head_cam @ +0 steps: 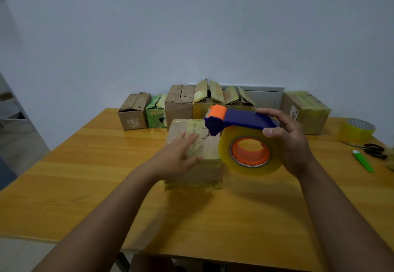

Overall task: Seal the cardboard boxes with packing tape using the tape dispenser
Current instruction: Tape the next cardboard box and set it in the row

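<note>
Glossy wooden table (pixel 85 165), pale wall (pixel 191 26) across upper frame | left hand (pixel 181 156) fingers spread flat on box (pixel 204 165) | right hand (pixel 292 143) fingers curled round tape dispenser (pixel 241 120), frame centre-right

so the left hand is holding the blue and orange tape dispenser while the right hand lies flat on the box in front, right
Not quite: the hands are swapped. In the head view the right hand grips the blue and orange tape dispenser, fingers over its top, and the left hand lies flat on the box in front. The rest is right.
</note>
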